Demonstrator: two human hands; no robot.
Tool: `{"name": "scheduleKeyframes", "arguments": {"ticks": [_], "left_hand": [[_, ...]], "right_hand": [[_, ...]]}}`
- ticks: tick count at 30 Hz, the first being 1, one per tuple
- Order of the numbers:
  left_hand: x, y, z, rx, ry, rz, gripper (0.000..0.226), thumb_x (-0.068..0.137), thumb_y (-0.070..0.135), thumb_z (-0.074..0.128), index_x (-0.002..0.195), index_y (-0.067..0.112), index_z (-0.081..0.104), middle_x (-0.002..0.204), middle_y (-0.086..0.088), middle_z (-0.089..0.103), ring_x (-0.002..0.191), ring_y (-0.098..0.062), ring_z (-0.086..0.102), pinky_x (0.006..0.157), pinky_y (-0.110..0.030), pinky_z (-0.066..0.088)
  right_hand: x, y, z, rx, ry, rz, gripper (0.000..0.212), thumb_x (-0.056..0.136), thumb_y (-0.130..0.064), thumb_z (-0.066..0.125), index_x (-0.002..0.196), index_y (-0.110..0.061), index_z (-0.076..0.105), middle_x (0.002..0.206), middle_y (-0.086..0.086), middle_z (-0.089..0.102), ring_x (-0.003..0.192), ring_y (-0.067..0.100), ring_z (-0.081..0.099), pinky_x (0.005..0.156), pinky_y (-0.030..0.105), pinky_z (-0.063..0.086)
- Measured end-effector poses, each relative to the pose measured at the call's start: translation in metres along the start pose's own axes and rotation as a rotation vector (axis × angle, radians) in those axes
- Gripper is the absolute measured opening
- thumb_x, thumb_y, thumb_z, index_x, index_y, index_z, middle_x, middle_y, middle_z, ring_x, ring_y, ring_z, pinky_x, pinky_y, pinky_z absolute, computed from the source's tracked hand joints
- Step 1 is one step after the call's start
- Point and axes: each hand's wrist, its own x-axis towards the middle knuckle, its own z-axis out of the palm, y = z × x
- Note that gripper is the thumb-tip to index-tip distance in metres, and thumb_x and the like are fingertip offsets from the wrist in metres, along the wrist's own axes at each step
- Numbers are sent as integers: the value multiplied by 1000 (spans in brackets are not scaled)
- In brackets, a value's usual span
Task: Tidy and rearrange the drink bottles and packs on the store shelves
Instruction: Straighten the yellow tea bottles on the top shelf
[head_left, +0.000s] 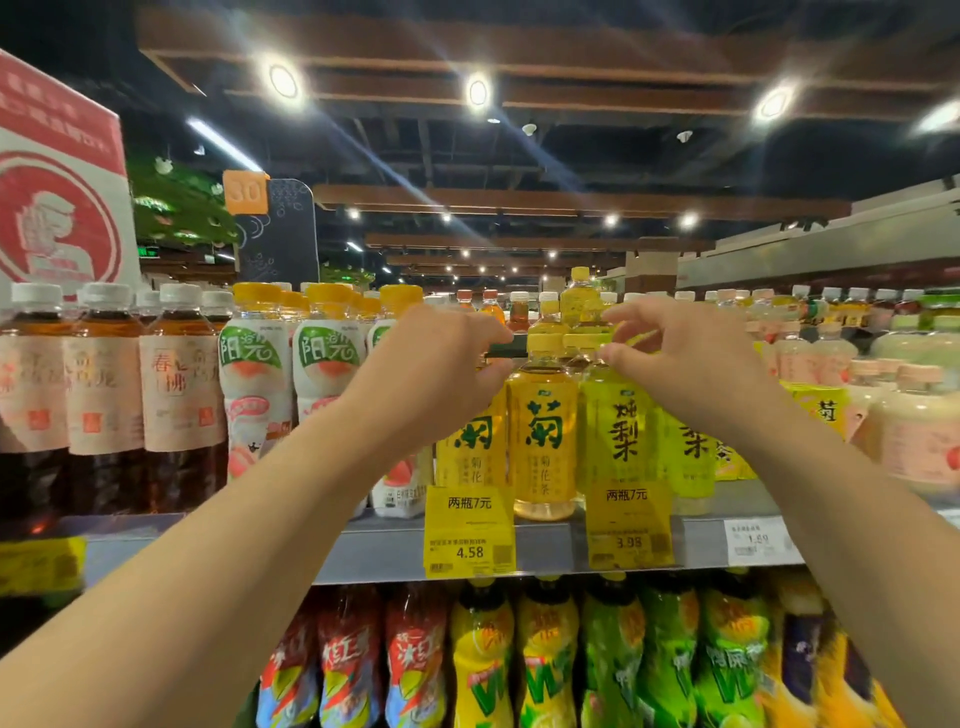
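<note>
On the top shelf (545, 545) stand yellow chrysanthemum tea bottles (543, 431) and yellow-green pear drink bottles (621, 431), all with yellow caps. My left hand (441, 364) is curled over the top of the leftmost chrysanthemum tea bottle (470, 441). It hides that bottle's cap, with fingers above and thumb below. My right hand (685, 353) is curled at the caps of the pear drink bottles, thumb and index finger around a blurred yellow cap (639, 338). One small yellow bottle (579, 296) sits higher behind them.
Brown tea bottles (104, 395) and white peach drink bottles (254, 395) fill the shelf to the left, and pale pink bottles (914, 431) stand to the right. Yellow price tags (470, 530) hang on the shelf edge. The lower shelf holds red, yellow and green bottles (545, 660).
</note>
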Motion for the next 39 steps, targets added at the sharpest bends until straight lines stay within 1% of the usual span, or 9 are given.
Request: {"name": "scheduleKeyframes", "arguments": {"ticks": [3,6,11,19,24,28,33,37,39], "left_hand": [[18,12,5,35,-18,-6,34,95,34,60,127,21,64,116,1,71,95,-14,65,78,-21,46],[38,19,18,68,-83,-35,36,95,35,59,127,18,63,119,-4,69,103,-19,64,89,-33,53],[58,26,38,167,-302,-99,40,98,43,54,122,12,62,110,-5,67,96,-20,62,82,-33,54],[68,28,43,21,-284,-224,40,90,36,68,124,14,61,116,-2,66,96,-15,56,82,-26,44],[66,29,48,-18,-241,-222,42,92,31,66,130,12,61,126,-4,64,114,-20,59,95,-32,46],[72,33,51,-37,-152,-210,40,93,33,64,127,11,63,112,-6,70,89,-14,60,85,-29,49],[80,42,62,-115,-94,-209,28,94,33,62,111,13,71,77,3,69,59,-9,59,59,-22,47],[82,57,82,-150,-139,-143,29,95,31,62,113,10,71,86,1,68,73,-15,61,79,-32,54],[82,62,89,-147,-163,-130,31,95,32,61,118,12,69,90,0,69,79,-16,62,80,-31,54]], "right_hand": [[14,12,-9,-125,-25,-5,42,93,-39,63,132,-28,57,118,-4,65,100,13,62,78,27,44],[29,20,-9,-226,-135,-10,46,94,-43,60,136,-27,56,133,1,59,117,20,57,88,32,44],[41,24,-3,-291,-322,-45,48,95,-45,57,139,-24,52,140,2,55,123,22,53,96,33,42],[31,33,-10,-47,-170,-68,41,85,-42,72,123,-28,62,109,-5,63,91,10,56,68,23,39],[17,37,-24,7,-28,-145,40,88,-38,70,127,-28,65,117,-7,67,95,6,55,79,24,38],[19,40,-53,163,139,-111,37,86,-32,73,122,-23,69,110,-7,70,94,8,63,87,32,51],[15,50,-76,256,159,-67,35,83,-30,76,117,-22,72,103,-5,73,93,10,68,87,42,56],[7,54,-77,196,124,-76,36,82,-36,75,116,-26,72,101,-8,72,90,9,66,86,42,56],[3,56,-77,190,96,-79,36,83,-37,75,117,-27,71,101,-12,71,90,6,66,86,40,56]]}}
